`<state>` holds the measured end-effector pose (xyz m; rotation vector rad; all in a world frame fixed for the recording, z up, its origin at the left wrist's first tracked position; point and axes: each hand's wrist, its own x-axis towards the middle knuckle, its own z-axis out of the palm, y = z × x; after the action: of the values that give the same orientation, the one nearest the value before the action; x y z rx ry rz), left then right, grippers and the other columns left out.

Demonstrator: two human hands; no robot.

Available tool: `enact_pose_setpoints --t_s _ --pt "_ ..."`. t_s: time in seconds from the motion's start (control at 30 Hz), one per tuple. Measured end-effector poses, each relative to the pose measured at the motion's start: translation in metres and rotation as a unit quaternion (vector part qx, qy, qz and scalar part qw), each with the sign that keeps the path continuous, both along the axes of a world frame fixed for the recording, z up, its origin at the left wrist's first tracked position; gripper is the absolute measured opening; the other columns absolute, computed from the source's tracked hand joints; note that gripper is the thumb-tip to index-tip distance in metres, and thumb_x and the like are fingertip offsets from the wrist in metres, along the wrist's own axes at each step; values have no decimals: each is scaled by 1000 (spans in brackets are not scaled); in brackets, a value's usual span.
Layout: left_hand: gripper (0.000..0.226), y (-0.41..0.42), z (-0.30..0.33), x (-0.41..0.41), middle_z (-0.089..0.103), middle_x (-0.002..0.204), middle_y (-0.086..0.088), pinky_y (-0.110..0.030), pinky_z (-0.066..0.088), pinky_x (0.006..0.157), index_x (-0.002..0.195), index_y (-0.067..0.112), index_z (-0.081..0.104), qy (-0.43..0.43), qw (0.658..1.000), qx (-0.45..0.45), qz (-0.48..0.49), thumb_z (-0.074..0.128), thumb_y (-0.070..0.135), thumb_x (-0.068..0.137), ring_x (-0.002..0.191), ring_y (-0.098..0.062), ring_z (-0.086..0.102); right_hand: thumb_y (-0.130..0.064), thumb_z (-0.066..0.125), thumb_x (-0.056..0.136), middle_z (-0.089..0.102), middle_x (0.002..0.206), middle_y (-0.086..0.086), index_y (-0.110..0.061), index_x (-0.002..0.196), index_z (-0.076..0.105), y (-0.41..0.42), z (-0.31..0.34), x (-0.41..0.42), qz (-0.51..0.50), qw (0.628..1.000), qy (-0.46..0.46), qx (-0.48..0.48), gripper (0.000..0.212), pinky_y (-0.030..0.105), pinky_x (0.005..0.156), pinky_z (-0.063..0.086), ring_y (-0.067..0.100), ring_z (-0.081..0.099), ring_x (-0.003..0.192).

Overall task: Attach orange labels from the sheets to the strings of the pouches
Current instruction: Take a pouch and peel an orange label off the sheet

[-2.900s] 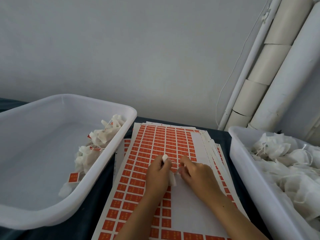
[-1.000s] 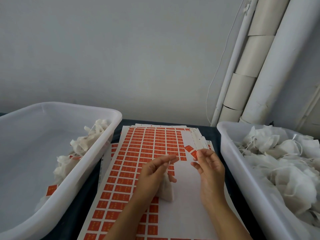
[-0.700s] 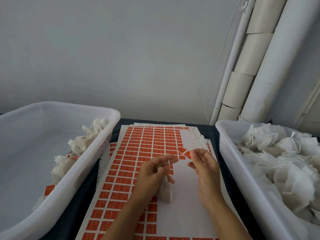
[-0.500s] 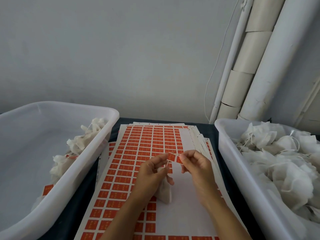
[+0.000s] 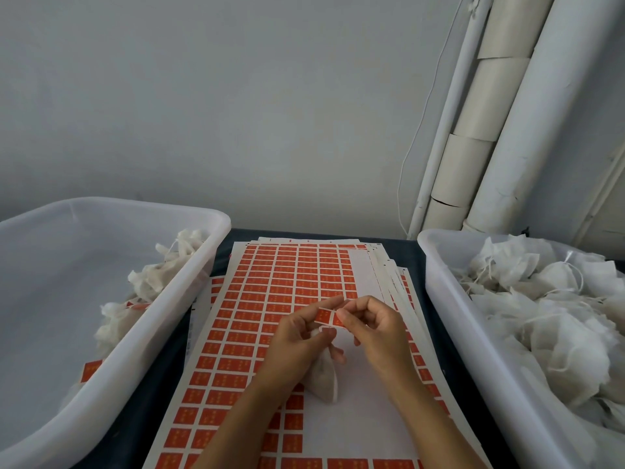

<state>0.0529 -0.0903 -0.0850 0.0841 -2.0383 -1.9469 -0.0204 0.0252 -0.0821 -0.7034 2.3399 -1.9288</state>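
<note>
A stack of label sheets covered in small orange labels lies on the dark table between two tubs. Both hands meet above the bare white part of the top sheet. My left hand holds a white pouch that hangs below its fingers, with thumb and forefinger at the pouch's string. My right hand pinches a peeled orange label, held against my left fingertips. The string itself is too thin to make out.
A white tub on the left holds a few pouches with orange labels. A white tub on the right is full of unlabelled pouches with strings. White rolls lean against the wall at the back right.
My right hand has peeled a label off the sheet and carried it left to my left hand's fingertips. My left hand has kept hold of the pouch.
</note>
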Motion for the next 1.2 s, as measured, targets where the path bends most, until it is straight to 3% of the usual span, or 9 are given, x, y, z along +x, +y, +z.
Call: enact_pose_setpoints --t_s 0.6,0.87,1.07,1.2 --pt "38 1 -1 0 74 92 7 -17 53 67 118 31 61 -4 1000 12 0 59 5 90 65 -20 71 -23 68 83 65 79 -14 -24 80 62 1 -2 -2 -19 999 34 21 7 18 70 51 9 62 78" --pt "29 1 -1 -2 72 101 11 -22 57 66 115 32 62 9 1000 6 0 53 16 92 60 -17 69 -23 70 82 65 79 -14 -25 82 61 0 -2 -2 -17 997 70 24 9 7 62 47 7 63 77" --pt "29 2 -1 -2 70 106 17 -20 57 65 117 27 62 9 1000 -4 12 50 13 95 61 -16 69 -25 75 76 64 84 -19 -32 119 42 0 0 1 -34 995 96 8 55 2 62 44 1 64 78" --pt "43 2 -1 -1 73 100 6 -20 56 69 128 39 48 -2 1000 -13 21 53 14 93 72 -18 71 -37 70 78 47 101 -30 -37 118 44 0 -2 -1 -44 985 141 89 48 8 73 39 -1 52 93"
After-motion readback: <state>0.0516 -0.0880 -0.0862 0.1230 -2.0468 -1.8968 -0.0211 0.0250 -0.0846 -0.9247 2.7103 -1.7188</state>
